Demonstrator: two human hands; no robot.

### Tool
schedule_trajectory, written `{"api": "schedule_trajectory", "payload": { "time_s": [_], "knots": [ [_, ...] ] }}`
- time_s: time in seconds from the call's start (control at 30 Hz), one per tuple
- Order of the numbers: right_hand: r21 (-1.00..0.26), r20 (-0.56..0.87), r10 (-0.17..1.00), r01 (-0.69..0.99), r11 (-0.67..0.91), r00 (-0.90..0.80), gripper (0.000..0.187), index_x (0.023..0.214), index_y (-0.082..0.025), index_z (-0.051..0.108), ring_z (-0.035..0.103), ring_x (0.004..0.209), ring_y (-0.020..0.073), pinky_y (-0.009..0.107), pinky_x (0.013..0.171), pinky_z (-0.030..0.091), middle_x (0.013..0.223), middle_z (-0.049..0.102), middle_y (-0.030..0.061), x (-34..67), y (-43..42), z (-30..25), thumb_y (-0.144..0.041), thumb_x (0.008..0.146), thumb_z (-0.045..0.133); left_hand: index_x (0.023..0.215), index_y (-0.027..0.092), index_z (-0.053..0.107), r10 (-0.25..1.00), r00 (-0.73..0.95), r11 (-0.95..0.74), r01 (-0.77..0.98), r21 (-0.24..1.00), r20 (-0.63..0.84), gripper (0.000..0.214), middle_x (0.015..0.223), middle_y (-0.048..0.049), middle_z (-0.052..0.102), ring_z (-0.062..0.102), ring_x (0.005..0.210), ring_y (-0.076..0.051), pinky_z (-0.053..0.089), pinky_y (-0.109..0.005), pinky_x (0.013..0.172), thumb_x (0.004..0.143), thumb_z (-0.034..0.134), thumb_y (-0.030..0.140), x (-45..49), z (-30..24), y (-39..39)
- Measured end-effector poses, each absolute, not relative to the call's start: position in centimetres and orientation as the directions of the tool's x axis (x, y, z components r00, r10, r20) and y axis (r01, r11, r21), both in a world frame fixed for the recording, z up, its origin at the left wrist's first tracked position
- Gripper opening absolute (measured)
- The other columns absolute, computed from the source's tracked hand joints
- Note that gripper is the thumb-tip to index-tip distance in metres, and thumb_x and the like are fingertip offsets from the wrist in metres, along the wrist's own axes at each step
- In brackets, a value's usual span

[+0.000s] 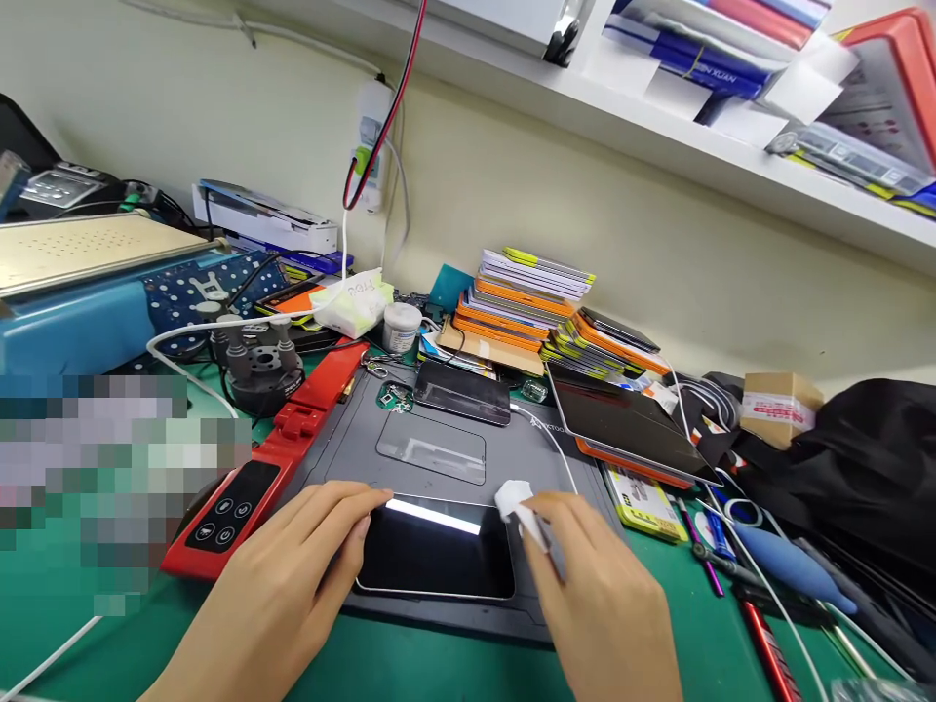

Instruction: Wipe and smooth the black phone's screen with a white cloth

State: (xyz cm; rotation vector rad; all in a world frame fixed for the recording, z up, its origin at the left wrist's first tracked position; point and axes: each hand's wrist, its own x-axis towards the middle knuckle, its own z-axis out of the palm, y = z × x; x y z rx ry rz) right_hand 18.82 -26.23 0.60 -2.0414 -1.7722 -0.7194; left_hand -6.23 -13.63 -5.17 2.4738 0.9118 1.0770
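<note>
A tablet (439, 561) with a dark glossy screen lies flat on a grey work mat (351, 439), and a bright strip of light reflects along its top. My left hand (282, 565) is closed on its left edge, fingers at the upper corner and thumb along the side. Just off the right edge, my right hand (596, 585) pinches a crumpled white tissue (514, 499); the fingertips are partly hidden behind it. Above the tablet on the mat are a smaller black-screened device (462, 392) with a white cable and a small green circuit board (395, 396).
A red device with touch buttons (226, 517) borders the mat on the left. Stacked boxes (523, 302) stand against the wall. To the right are a dark flat panel (629, 419), a yellow packet (643, 502) and a blue-handled tool (794, 565). A white cable crosses the left side.
</note>
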Motion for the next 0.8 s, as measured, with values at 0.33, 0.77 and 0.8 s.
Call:
{"api": "schedule_trajectory", "payload": {
  "time_s": [0.33,0.77,0.8],
  "knots": [
    [0.091,0.536,0.835,0.992,0.092,-0.127,0.054,0.144,-0.022,0.064,0.073,0.121,0.0274,0.039,0.105,0.056,0.133,0.075,0.0087,17.7,-30.9,-2.8,-0.059,0.109,0.046,0.134,0.031,0.059,0.656,0.548,-0.752,0.415,0.512,0.519,0.026,0.129,0.0020,0.068,0.067,0.114,-0.014,0.045,-0.028,0.103,0.113,0.044,0.027,-6.3,-5.8,-13.7],
    [0.051,0.373,0.927,0.998,0.027,-0.044,0.069,0.171,-0.015,0.025,0.048,0.151,0.0286,0.043,0.118,0.052,0.165,0.047,0.0108,15.2,-28.2,-3.3,-0.052,0.113,0.035,0.133,0.031,0.059,0.676,0.521,-0.731,0.385,0.563,0.521,0.026,0.128,0.0035,0.070,0.068,0.114,-0.014,0.044,-0.027,0.105,0.113,0.044,0.026,-6.3,-5.3,-13.9],
    [0.035,0.374,0.927,0.999,0.001,-0.014,0.068,0.171,-0.017,0.025,0.048,0.151,0.0284,0.044,0.117,0.052,0.165,0.046,0.0098,15.1,-27.9,-3.2,-0.050,0.113,0.038,0.133,0.031,0.059,0.680,0.518,-0.727,0.385,0.568,0.520,0.026,0.128,0.0029,0.070,0.068,0.114,-0.014,0.045,-0.028,0.104,0.113,0.044,0.025,-6.3,-5.2,-13.8]
  ]
}}
